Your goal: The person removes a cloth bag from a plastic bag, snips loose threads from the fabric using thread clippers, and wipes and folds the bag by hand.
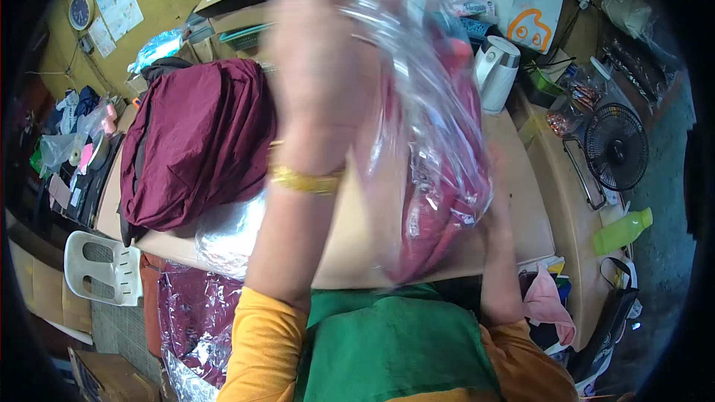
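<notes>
A maroon fabric bag [439, 231] is inside a clear plastic bag [424, 82], tilted over the table in front of me. My left hand [313, 59], with a gold bracelet on the wrist, is raised beside the top of the plastic. It is smeared by motion, so its grip does not show. My right hand [497, 179] is at the right side of the wrapped bag, blurred, its fingers mostly hidden. Left of my left arm, maroon backpacks [197, 141] lie in a pile on the table, and clear plastic [234, 232] lies at their front edge.
A white kettle [497, 74] and a white carrier bag [527, 0] stand behind on the right. Further right are a black fan [616, 147] and a green bottle [623, 232]. Plastic-wrapped maroon goods [197, 313] are below the table's left edge, near a white chair [104, 268].
</notes>
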`<state>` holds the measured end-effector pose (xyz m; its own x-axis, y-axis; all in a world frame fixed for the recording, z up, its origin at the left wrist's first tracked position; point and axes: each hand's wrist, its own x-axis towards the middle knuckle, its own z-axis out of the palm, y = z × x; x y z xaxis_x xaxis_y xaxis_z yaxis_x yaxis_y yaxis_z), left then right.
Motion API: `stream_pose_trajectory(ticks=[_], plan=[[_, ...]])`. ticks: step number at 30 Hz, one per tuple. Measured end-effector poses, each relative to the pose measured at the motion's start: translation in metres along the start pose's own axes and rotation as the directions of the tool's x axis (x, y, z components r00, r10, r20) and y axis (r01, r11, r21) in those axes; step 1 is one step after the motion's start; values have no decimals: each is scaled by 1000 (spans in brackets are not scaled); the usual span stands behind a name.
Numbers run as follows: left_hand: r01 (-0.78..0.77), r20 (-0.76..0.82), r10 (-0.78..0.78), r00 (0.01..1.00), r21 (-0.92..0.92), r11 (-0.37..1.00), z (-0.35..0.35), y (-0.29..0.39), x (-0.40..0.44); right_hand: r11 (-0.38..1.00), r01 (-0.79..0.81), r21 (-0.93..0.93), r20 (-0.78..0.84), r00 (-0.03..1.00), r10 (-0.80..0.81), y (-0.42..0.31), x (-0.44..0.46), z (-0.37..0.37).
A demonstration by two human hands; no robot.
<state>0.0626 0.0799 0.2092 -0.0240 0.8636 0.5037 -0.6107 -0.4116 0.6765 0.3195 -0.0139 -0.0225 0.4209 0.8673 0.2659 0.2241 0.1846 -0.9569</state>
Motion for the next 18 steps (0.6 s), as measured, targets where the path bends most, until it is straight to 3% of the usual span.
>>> stream_pose_trajectory(ticks=[2, 4, 5, 6, 7, 8, 9, 10, 12, 13, 14, 15, 16, 17, 18], plan=[[-152, -126, 129, 984, -195, 969, -7, 23, 0, 915, -242, 324, 235, 957, 171, 27, -42, 11], [-143, -150, 106, 983, -267, 953, -49, 27, -14, 550, -489, 677, 392, 872, 292, 18, -58, 20], [-70, 9, 78, 997, -335, 940, -97, 11, -16, 582, -507, 636, 326, 860, 393, 20, -58, 10], [24, -203, -52, 978, -141, 990, -109, 7, -39, 714, -459, 529, 245, 888, 390, 21, -52, -4], [132, -80, -153, 985, -222, 966, -159, -12, -59, 819, -416, 395, 161, 909, 384, 22, -46, -18], [179, -215, -221, 951, -198, 964, -187, -24, -86, 952, -261, 159, 98, 964, 247, 19, -26, -34], [275, -316, -329, 890, -202, 940, -222, -39, -116, 993, -119, 17, 68, 991, 118, 13, -18, -43], [350, -346, -353, 869, -74, 934, -263, -55, -152, 953, -255, -165, 47, 963, 266, 11, -12, -58], [572, -452, -557, 696, -120, 811, -282, -49, -197, 865, -372, -336, -3, 919, 394, -1, -5, -64], [517, -531, -550, 645, -226, 825, -273, -45, -202, 868, -161, -470, 17, 981, 192, -13, -5, -54], [499, -539, -472, 698, -108, 860, -263, -40, -201, 808, 51, -587, 71, 997, -12, -20, -6, -40], [474, -537, -393, 746, 14, 880, -255, -34, -198, 807, 50, -589, 76, 997, -6, -23, -10, -18], [477, -543, -394, 742, 13, 879, -266, -36, -201, 663, 162, -731, 217, 976, 1, -26, -19, 9], [473, -491, -340, 802, 175, 863, -287, -41, -201, 493, 291, -820, 351, 936, 33, -27, -26, 26], [447, -426, -292, 857, 331, 831, -301, -41, -200, 409, 326, -852, 409, 903, 131, -9, -35, 36]])
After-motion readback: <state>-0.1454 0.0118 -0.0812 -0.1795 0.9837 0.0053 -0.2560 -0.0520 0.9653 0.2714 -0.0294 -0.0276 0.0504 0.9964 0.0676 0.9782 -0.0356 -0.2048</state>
